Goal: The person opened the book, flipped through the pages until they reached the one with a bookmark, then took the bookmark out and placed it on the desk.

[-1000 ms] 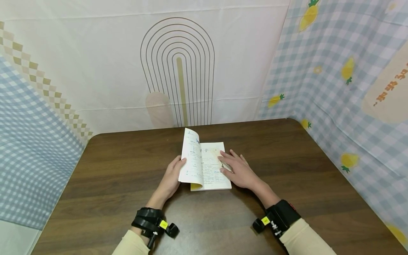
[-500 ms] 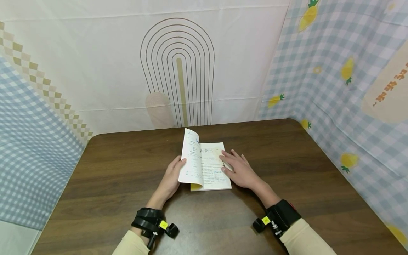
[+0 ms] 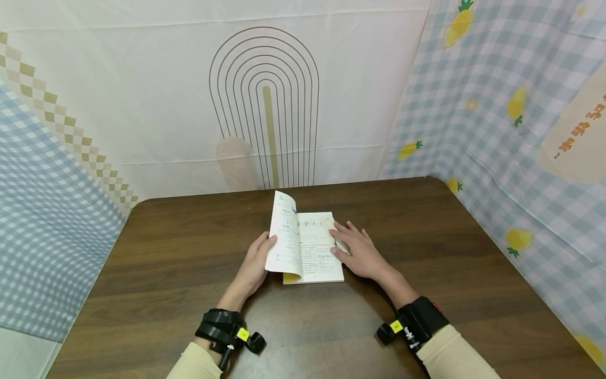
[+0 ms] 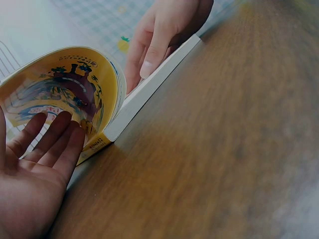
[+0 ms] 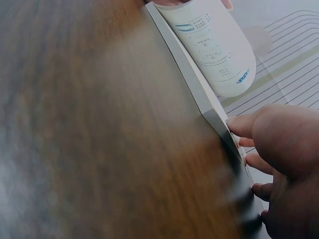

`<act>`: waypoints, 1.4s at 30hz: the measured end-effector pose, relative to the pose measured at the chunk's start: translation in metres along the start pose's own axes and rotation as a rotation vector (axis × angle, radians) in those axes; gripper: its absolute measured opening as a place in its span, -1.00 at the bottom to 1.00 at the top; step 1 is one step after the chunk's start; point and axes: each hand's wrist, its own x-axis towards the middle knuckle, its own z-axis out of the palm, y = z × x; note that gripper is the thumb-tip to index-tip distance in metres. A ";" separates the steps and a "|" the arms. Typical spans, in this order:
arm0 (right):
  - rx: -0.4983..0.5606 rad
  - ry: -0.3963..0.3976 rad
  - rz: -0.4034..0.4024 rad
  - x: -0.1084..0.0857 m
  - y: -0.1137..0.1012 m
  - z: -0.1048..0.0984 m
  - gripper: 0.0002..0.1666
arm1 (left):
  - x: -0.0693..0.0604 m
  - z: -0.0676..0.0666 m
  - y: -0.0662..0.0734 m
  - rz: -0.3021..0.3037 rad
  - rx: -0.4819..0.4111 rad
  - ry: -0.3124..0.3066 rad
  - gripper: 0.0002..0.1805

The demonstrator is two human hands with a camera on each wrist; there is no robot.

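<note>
An open paperback book [image 3: 314,263] lies on the table with printed pages facing up. My left hand [image 3: 254,265] holds its raised left part, thumb on the page side and fingers behind. In the left wrist view, those fingers rest against the curved yellow cover [image 4: 107,97] with its coloured drawing. My right hand [image 3: 362,256] lies at the right page's outer edge, fingers fairly straight, fingertips and thumb touching the paper. A pale strip of paper shows between that thumb and forefinger; whether it is lifted, I cannot tell. In the right wrist view, the thumb [image 5: 241,124] touches the book's edge.
The brown wooden table [image 3: 189,231] extends around the book to both sides. Behind it hangs a white cloth [image 3: 156,95] with arch lines. A blue checked cloth [image 3: 478,137] covers the right side, another the left. Both wrists wear black camera straps [image 3: 222,331].
My right hand has slid slightly rightward over the page, uncovering more of the printed heading. The left hand and the raised pages have stayed in place.
</note>
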 end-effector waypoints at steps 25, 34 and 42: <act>-0.022 0.010 0.026 -0.002 0.003 0.000 -0.34 | 0.000 0.000 0.000 -0.006 0.004 -0.001 -0.53; -0.030 0.003 0.055 -0.002 0.003 -0.001 -0.34 | 0.000 -0.001 -0.001 -0.003 0.011 -0.007 -0.51; -0.061 0.001 0.106 -0.001 0.006 -0.002 -0.34 | 0.000 -0.001 0.000 -0.007 0.007 -0.009 -0.51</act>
